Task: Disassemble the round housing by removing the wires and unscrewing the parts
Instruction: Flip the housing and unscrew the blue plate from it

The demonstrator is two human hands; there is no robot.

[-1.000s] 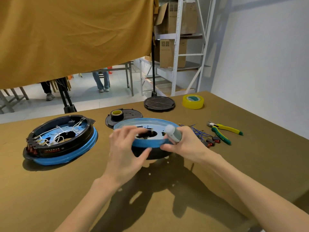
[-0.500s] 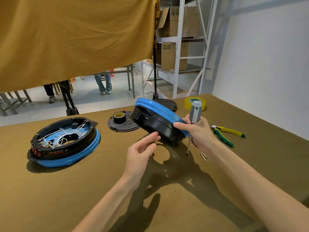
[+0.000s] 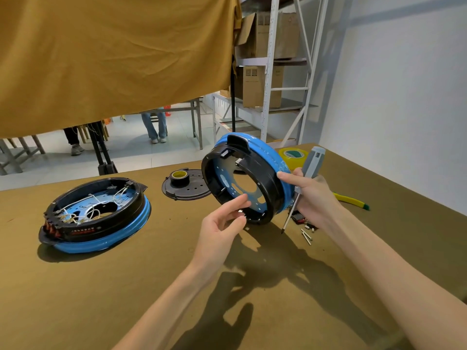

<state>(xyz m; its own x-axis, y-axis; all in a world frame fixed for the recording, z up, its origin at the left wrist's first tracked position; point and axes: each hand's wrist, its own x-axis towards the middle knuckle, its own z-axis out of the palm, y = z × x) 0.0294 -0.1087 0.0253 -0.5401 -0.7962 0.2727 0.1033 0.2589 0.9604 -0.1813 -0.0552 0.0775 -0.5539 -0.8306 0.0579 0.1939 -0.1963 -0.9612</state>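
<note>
Housing [image 3: 255, 178] held on edge above the table [image 3: 75, 286], open side facing the camera.
Right hand [image 3: 312, 195] grips its right rim and a screwdriver [image 3: 304, 178], tip down; left hand [image 3: 222, 228], fingers relaxed, touches its lower rim. No legible writing.

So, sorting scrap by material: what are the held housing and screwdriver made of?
Held housing: seemingly glossy black molded plastic ring with a shiny blue band, possibly painted metal. Screwdriver: matte grey, probably plastic, handle; thin bright metal shaft.
</note>
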